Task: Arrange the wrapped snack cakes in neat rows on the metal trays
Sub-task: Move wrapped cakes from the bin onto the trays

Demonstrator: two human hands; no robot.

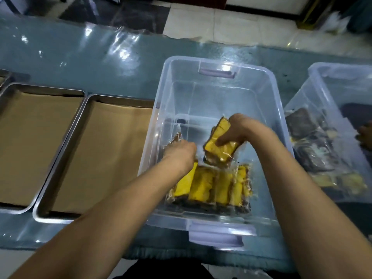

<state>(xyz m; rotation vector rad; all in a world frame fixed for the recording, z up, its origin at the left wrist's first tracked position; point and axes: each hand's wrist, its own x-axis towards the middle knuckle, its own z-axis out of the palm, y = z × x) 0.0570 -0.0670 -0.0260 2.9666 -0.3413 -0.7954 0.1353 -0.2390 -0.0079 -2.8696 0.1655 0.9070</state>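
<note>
Right now a long blue table runs across the view, shiny with light on it. Two metal trays sit side by side on its left part, the far tray and the near tray, and each one has brown paper lying flat inside. No cakes are on the trays yet. Just to the right of the near tray stands a big clear bin with pale purple handles. Another clear bin stands further right and holds dark wrapped cakes. Both arms reach down into the big bin. A row of yellow wrapped cakes lies at the near end of its floor, packed close together. The right hand grips one yellow cake, with the fingers curled over its top, and holds it tilted just above the row. The left hand is low in the bin by the left wall, and its fingers are hidden behind a bit of clear wrap, so I cannot tell if it holds anything.
</note>
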